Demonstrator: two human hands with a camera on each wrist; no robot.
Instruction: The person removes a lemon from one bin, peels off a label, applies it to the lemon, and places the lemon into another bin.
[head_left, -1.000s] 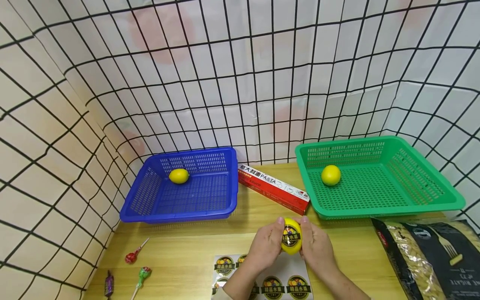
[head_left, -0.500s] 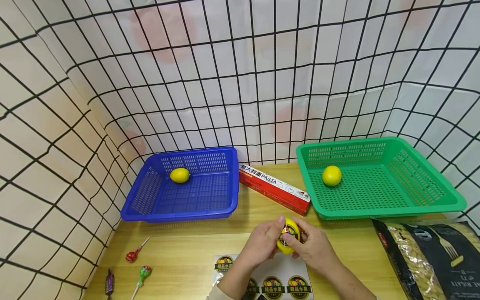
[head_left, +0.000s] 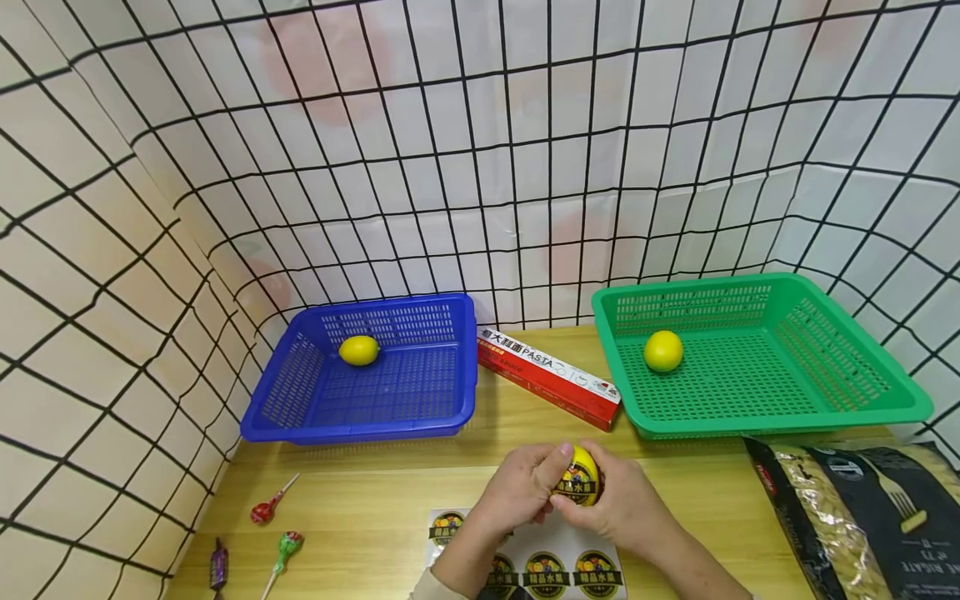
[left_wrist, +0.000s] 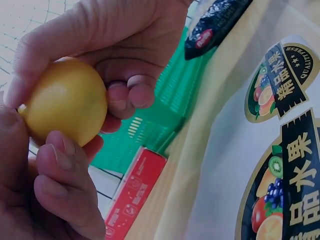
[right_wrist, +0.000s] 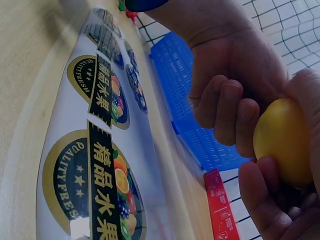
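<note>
Between my two hands is a yellow lemon with a round black-and-gold fruit sticker on its upper face. My left hand grips its left side, thumb at the sticker's edge. From the right, my right hand holds it with fingers curled round, its thumb low on the sticker. Both wrist views show the lemon's plain underside, with fingers bent about it. Below the hands lies a white sheet of matching stickers, partly covered by the left forearm in the head view.
A blue basket holds another lemon. The green basket holds a round yellow fruit. A red pasta box lies between them. Lollipops and a purple-wrapped candy lie left, a black pasta bag right.
The lemon has turned and tilted in the hands. The right thumb has moved from the lemon's right side across the sticker to its lower left edge; the left thumb stays at the upper left.
</note>
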